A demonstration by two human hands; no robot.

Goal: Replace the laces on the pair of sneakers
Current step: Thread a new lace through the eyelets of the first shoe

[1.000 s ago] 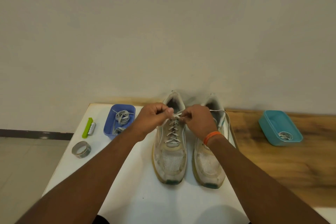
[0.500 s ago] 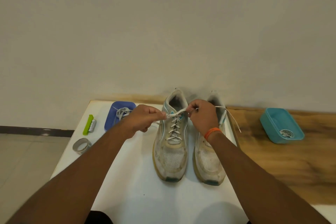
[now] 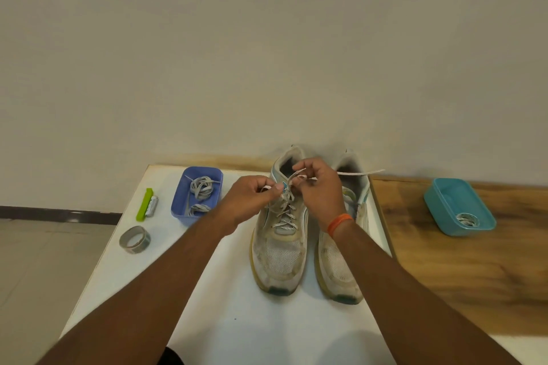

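Head view, sneakers: left sneaker (image 3: 280, 249) and right sneaker (image 3: 341, 264) stand side by side on the white table (image 3: 225, 317), toes toward the person, so both hands reach the eyelets from above
Lace: laced lace (image 3: 284, 213) crisscrosses the left sneaker; one free end (image 3: 360, 172) trails rightward over the right sneaker's collar
Left hand (image 3: 247, 201): fingers curled, pinching a lace end just at the top eyelets; likely keeping tension
Right hand (image 3: 318, 187): fingers curled round a small loop of lace above the tongue; orange wristband (image 3: 339, 224) on the wrist
Step, judged: tying off the left sneaker's top
Blue tray (image 3: 178, 210): holds coiled laces (image 3: 201, 187), near the left hand
Teal tray (image 3: 444, 210): well apart on the wooden surface (image 3: 444, 275), one coil inside
Also: tape roll (image 3: 135, 239); green tool (image 3: 144, 204)
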